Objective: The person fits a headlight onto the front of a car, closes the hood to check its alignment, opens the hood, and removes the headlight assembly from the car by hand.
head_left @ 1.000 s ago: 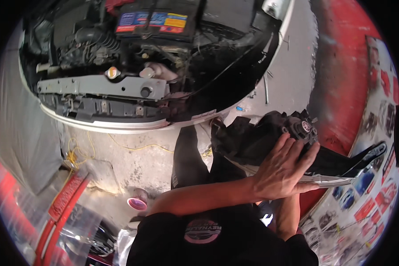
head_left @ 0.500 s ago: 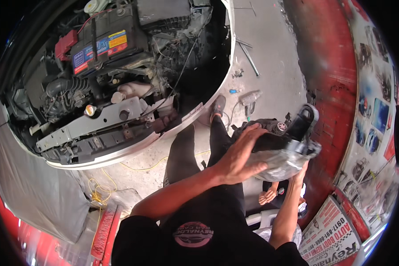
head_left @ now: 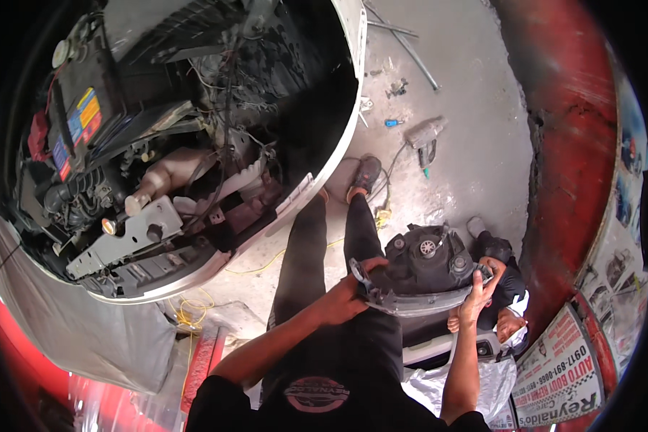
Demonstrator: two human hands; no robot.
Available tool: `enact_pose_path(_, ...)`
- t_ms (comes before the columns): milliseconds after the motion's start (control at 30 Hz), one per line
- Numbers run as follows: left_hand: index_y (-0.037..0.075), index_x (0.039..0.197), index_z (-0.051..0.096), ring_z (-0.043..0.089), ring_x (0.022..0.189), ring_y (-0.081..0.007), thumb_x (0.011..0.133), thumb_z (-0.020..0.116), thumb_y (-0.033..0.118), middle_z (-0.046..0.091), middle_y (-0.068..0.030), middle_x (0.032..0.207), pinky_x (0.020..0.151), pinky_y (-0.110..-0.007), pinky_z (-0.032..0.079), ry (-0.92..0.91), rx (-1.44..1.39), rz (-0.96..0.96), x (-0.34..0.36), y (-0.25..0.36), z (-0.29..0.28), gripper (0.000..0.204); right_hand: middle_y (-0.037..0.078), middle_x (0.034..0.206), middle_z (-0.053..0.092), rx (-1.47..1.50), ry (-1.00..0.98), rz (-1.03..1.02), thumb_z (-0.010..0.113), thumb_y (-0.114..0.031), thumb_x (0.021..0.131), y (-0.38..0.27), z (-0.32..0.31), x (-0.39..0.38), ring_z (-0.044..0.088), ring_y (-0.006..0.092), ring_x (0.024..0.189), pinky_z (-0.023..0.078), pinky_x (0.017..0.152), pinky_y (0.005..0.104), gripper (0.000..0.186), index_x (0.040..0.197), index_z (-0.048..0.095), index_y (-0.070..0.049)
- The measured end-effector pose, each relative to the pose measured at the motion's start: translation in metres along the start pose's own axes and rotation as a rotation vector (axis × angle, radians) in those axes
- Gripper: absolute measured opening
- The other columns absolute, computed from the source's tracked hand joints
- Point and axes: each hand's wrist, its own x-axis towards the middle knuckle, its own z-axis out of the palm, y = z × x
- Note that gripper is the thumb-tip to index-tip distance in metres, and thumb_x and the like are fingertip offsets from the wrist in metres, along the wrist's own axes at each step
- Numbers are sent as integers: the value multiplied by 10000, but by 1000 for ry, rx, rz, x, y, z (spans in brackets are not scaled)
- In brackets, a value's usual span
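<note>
A car headlight (head_left: 426,268) is held in front of my body, its black back housing with round bulb caps facing up. Its lens edge runs along the side nearest me. My left hand (head_left: 347,297) is closed round the headlight's left end, beside a protruding bracket. At the right end my right hand (head_left: 478,294) grips the corner, thumb on the near side. The car's open engine bay (head_left: 151,209) lies to the left, with no front bumper on it. Much of the lens is turned out of sight.
A corded power tool (head_left: 425,135), a small blue item (head_left: 393,123) and metal rods (head_left: 410,54) lie on the concrete floor. Another person (head_left: 507,288) sits low just beyond my right hand. A red wall base (head_left: 576,144) runs along the right; plastic sheeting (head_left: 475,385) lies near me.
The headlight has been turned so its back faces up, and it has come lower and nearer. My left hand has shifted to its left end, my right to its right end.
</note>
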Motion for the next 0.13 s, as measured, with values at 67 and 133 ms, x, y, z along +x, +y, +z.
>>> enact_pose_path(67, 96, 1483, 357, 357, 1424, -305, 789, 575, -22, 361, -150, 1509, 1175, -387, 263, -5, 37, -22, 4, -10, -6, 738, 165, 1313, 546, -40, -84, 92, 594, -399, 893, 10, 0, 0, 526, 276, 1181, 343, 1068, 369, 593, 1353, 472, -46)
enact_pose_path(133, 131, 1496, 347, 263, 1486, -329, 797, 623, 42, 315, -139, 1569, 1215, -442, 207, -101, 280, -33, 4, -15, -21, 757, 160, 1305, 564, -43, -142, 169, 614, -423, 875, 24, 3, 3, 555, 261, 1149, 361, 1050, 361, 614, 1368, 466, -88)
